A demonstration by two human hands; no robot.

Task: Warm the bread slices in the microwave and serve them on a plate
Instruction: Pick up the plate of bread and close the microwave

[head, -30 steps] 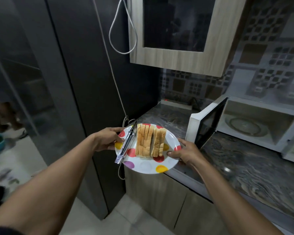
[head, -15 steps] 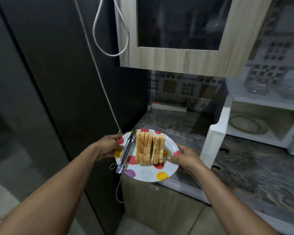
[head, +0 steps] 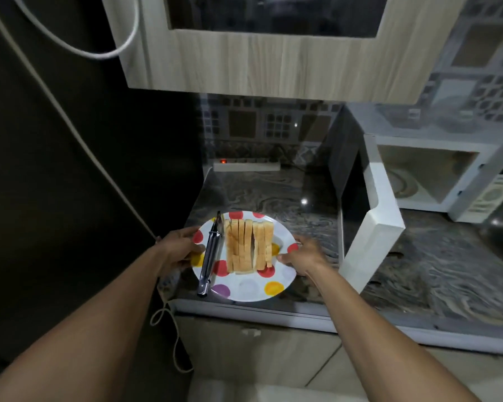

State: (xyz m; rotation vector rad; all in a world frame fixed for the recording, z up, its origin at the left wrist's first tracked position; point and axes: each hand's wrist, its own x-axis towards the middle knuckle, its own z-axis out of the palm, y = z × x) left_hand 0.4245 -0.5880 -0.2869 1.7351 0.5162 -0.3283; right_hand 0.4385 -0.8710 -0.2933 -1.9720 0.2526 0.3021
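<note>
A white plate (head: 251, 287) with coloured dots carries several bread slices (head: 249, 248) standing on edge in a row, with metal tongs (head: 211, 256) lying along their left side. My left hand (head: 177, 250) grips the plate's left rim and my right hand (head: 304, 256) grips its right rim. The plate sits low over the counter's front left corner; I cannot tell whether it touches the surface. To the right stands the white microwave (head: 436, 175), its door (head: 369, 216) swung open toward me and its cavity holding only the turntable.
The marbled counter (head: 447, 265) stretches to the right. A white power strip (head: 246, 166) with a red light lies at the back wall. A wood-framed wall cabinet (head: 273, 59) hangs overhead. A tall dark panel and a hanging white cord (head: 99, 169) are at left.
I have stepped closer and the view has swung right and down. The plate, held in both hands, has moved from beside the counter to over its front left corner.
</note>
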